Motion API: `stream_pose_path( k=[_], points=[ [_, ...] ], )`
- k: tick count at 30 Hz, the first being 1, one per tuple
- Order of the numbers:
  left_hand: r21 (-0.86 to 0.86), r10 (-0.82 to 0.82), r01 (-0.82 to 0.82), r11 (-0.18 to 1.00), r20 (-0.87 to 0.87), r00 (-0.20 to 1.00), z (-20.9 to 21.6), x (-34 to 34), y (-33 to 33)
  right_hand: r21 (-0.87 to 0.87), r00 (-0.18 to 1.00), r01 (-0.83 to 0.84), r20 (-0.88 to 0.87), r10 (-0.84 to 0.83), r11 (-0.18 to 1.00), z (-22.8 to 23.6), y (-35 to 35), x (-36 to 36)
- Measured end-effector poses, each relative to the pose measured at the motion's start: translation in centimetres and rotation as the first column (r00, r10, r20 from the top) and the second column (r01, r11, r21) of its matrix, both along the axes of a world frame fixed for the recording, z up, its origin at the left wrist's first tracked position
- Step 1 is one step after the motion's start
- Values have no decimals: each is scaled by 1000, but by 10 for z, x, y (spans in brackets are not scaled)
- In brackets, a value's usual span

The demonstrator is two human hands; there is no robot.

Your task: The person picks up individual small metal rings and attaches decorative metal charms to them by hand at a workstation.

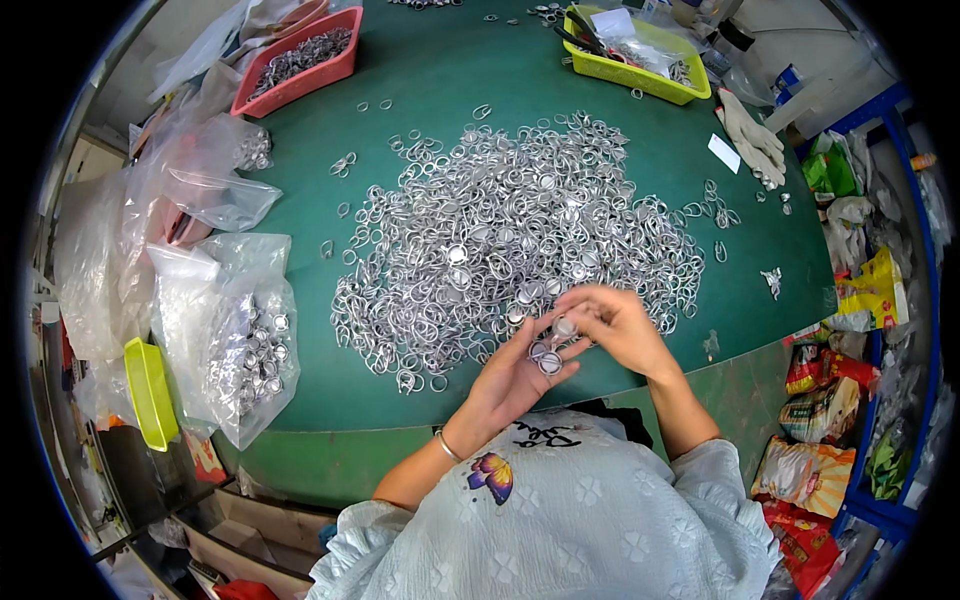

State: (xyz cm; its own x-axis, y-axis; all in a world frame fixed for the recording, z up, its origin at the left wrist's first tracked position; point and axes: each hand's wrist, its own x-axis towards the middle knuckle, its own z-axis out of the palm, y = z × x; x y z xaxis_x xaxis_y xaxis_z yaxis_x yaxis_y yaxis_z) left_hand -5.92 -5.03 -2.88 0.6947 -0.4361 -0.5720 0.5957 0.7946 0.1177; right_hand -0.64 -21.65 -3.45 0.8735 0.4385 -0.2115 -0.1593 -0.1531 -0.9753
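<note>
Close to the table's front edge, my left hand (508,385) is turned palm up, and a few round silver metal pieces (549,362) rest on its fingers. Just right of it, my right hand (622,328) has its fingers and thumb closed on another round silver metal piece (564,327), held over the left fingers. Both hands are above the near edge of a wide heap of silver metal rings and disc pieces (500,220). Fine details of the pieces are too small to make out.
The heap lies on a green table (300,180). Clear plastic bags (225,320) with metal pieces are at the left. A red basket (290,85) and a yellow-green basket (640,78) stand at the back. A glove (750,135) lies at right, beside a blue shelf (925,250) of packages.
</note>
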Motion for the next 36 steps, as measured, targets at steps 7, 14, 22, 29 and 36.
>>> stream_pose_path(
  k=[7, 14, 22, 29, 36],
  points=[
    [-164, -179, 214, 963, 204, 963, -55, -16, 19, -481, 578, 415, 795, 185, 773, -5, -15, 35],
    [51, -26, 14, 999, 238, 971, -29, -16, 2, -172, 859, 157, 509, -48, 973, 5, -22, 21],
    [-263, -52, 115, 958, 235, 971, -59, -12, 4, -366, 588, 448, 808, 40, 816, -2, -2, 67],
    [-177, -65, 100, 979, 195, 979, -43, -16, 5, -355, 544, 528, 839, 14, 772, -27, -21, 89],
    [-247, -59, 115, 962, 226, 972, -44, -10, 1, 114, 738, 503, 460, -494, 857, -22, -39, 65]
  ],
)
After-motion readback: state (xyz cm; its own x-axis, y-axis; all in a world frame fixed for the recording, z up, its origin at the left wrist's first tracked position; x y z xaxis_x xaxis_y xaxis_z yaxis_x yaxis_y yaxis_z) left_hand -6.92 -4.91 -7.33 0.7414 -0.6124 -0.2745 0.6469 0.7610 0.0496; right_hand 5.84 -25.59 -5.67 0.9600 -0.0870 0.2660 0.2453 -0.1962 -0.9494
